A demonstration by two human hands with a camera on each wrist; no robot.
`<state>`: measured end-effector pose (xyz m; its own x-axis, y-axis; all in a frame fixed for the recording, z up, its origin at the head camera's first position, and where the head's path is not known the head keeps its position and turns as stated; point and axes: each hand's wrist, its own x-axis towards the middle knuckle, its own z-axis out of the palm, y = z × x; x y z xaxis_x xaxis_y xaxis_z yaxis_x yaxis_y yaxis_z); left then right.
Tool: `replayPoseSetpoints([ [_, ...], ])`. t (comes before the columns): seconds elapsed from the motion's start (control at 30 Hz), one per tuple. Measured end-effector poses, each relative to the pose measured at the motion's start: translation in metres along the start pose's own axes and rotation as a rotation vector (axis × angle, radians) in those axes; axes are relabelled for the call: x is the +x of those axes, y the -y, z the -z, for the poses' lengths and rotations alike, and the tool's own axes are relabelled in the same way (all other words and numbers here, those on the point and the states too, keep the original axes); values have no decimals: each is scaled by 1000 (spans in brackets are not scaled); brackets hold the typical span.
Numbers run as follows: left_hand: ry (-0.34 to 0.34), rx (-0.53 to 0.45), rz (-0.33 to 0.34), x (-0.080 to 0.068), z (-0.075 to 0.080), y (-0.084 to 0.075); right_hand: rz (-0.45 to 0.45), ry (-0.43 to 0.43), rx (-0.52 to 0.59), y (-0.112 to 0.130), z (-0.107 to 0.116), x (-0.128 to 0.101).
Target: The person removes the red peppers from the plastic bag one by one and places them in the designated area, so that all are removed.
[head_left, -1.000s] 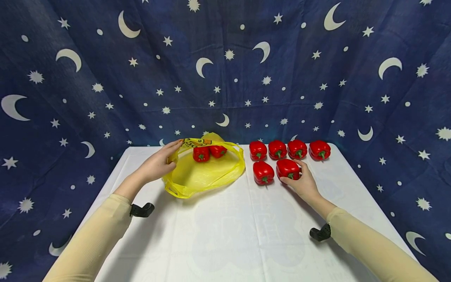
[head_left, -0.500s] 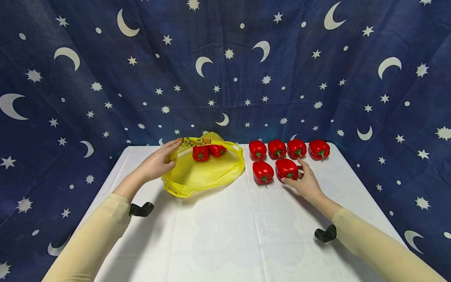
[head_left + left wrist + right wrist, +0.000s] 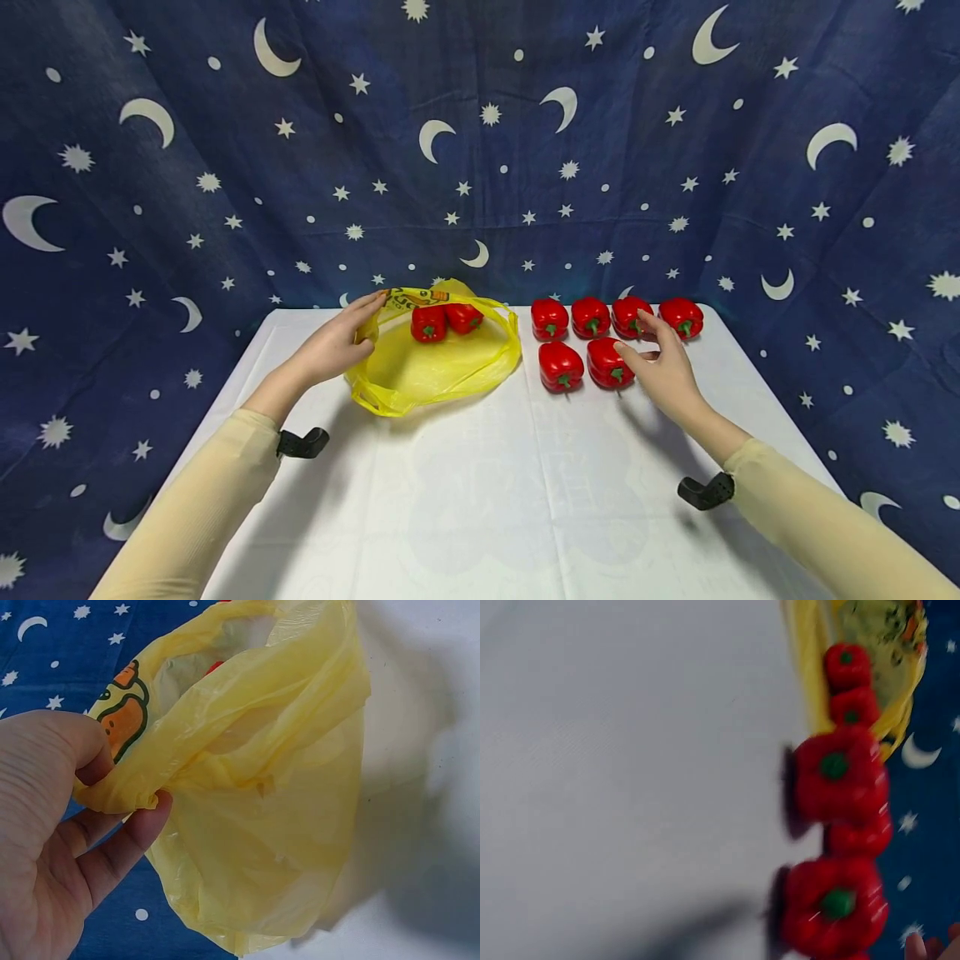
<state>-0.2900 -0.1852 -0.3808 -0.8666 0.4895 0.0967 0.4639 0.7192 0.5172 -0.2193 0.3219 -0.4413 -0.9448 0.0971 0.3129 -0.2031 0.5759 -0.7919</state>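
My left hand (image 3: 352, 333) pinches the rim of a yellow plastic bag (image 3: 442, 371) that lies open on the white table (image 3: 480, 500); the left wrist view shows the left hand (image 3: 127, 787) with thumb and fingers closed on the bunched rim of the yellow bag (image 3: 262, 787). Two red peppers (image 3: 429, 323) (image 3: 463, 317) lie inside the bag. My right hand (image 3: 645, 346) hovers open, fingers spread, just right of the front right pepper (image 3: 604, 363), holding nothing. The right wrist view is blurred, with that pepper (image 3: 836, 904) close by.
Another front pepper (image 3: 560, 366) sits left of it, and a row of several red peppers (image 3: 590, 317) lines the back of the table. A dark blue cloth with moons and stars (image 3: 480, 167) hangs behind and at both sides.
My right hand has let go of the front right pepper, opened its fingers and lifted slightly up and to the right. The left hand still holds the bag's rim in the same place.
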Motion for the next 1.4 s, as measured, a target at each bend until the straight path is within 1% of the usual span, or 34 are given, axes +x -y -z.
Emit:
replayPoseSetpoints([
  [0.17, -21, 12, -1, 0, -1, -1, 106, 56, 56, 30, -13, 4],
  [0.3, -43, 15, -1, 0, -2, -2, 144, 118, 109, 49, -30, 5],
  [0.43, -59, 12, 3, 1, -3, -3, 145, 212, 138, 69, -50, 5],
  [0.53, -63, 15, 4, 2, -3, -4, 144, 277, 130, 80, -66, 6],
  [0.77, -64, 22, 6, 3, -3, -4, 187, 395, 77, 91, -105, 15],
  [0.93, -66, 11, 10, 2, -3, -3, 162, 490, 72, 99, -132, 23],
  [1.03, -68, 11, 10, 0, -3, -2, 138, 534, 49, 102, -147, 27],
  [1.13, -69, 12, 10, 1, -3, -1, 124, 551, 50, 100, -162, 34],
  [1.4, -79, 18, -1, 3, -3, -1, 114, 483, 46, 98, -206, 54],
])
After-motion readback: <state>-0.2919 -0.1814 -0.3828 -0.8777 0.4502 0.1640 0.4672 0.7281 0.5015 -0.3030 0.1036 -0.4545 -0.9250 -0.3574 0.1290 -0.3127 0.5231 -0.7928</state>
